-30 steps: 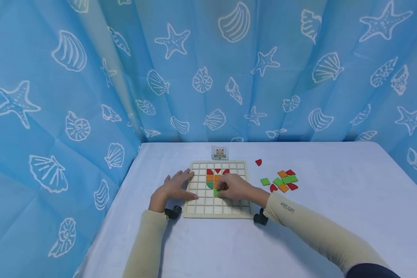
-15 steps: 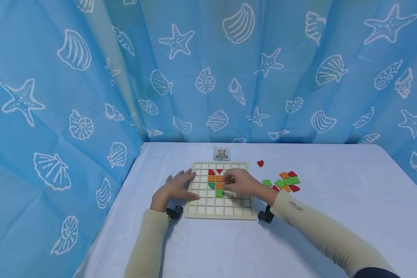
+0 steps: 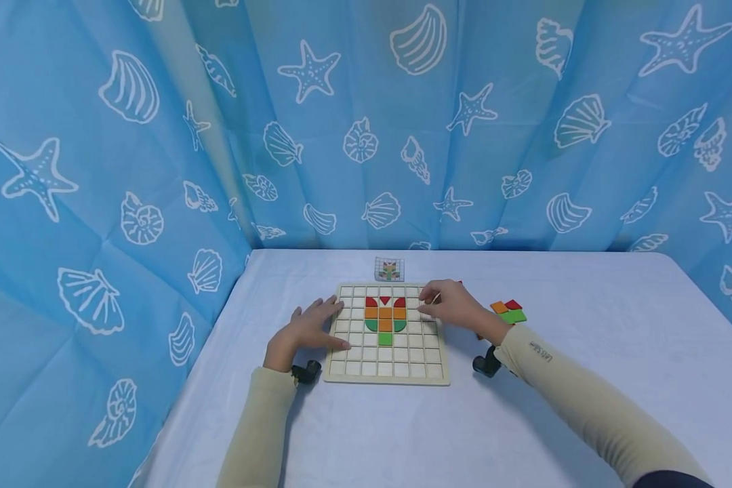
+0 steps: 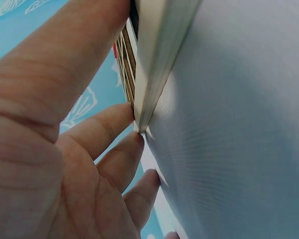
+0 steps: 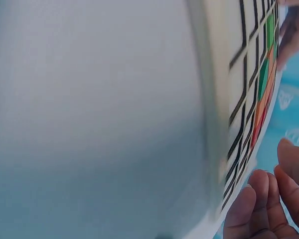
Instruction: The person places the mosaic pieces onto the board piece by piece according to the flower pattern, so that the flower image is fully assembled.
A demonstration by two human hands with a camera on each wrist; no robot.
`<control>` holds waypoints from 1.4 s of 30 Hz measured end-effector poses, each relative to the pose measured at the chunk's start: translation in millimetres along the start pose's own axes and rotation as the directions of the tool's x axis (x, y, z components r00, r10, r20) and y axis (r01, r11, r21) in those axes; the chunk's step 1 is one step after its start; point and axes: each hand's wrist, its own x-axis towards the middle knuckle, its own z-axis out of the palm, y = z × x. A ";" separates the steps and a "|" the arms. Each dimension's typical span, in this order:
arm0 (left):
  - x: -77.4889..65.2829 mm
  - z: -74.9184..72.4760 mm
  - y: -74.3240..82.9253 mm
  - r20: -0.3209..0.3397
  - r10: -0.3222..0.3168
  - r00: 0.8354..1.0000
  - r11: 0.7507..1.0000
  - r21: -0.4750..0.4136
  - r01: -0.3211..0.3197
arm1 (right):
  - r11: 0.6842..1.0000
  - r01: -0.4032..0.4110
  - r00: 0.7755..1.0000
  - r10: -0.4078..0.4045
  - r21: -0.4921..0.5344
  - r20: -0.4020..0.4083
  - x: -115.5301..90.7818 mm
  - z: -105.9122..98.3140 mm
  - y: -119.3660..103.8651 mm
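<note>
A grid board [image 3: 358,369] lies on the table with a tulip-like figure of coloured tiles in its middle cells. Red tiles [image 3: 399,302] form the top, orange tiles [image 3: 385,318] the body, dark green rounded tiles [image 3: 399,326] the lower corners, and a bright green square [image 3: 385,339] the stem. My left hand [image 3: 308,332] rests spread at the board's left edge, thumb over the frame; in the left wrist view its fingertips [image 4: 134,142] meet the board's side. Over the board's right edge hovers my right hand [image 3: 457,305], fingers loosely bent, nothing between thumb and fingertips in the right wrist view.
Loose tiles [image 3: 514,316] in green, orange and red lie right of the board, partly hidden by my right hand and forearm. A small pattern card [image 3: 390,269] lies behind the board. A blue shell-print curtain [image 3: 341,183] hangs beyond the table [image 3: 585,305].
My right hand has moved right, from the figure to the board's right edge, uncovering the red, orange and dark green tiles on the figure's right side. My left hand stays at the board.
</note>
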 end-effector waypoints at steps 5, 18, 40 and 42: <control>-1.3 -0.7 -0.9 -0.002 0.001 1.000 1.000 -0.011 -0.001 | 0.999 -0.038 0.998 0.037 -0.026 -0.051 6.0 -10.9 19.6; -1.1 -1.6 -0.9 -0.010 0.001 1.000 1.000 -0.006 -0.001 | 0.980 -0.198 0.974 0.198 0.008 -0.112 16.2 -41.8 50.4; 1.1 -0.9 -1.9 -0.007 0.002 1.000 1.000 0.004 -0.002 | 0.934 -0.356 0.932 0.356 0.004 -0.069 22.4 -35.2 61.9; 1.1 -0.7 -1.7 -0.008 0.004 1.000 1.000 0.005 -0.004 | 0.928 -0.372 0.925 0.372 0.016 -0.070 22.7 -34.9 62.7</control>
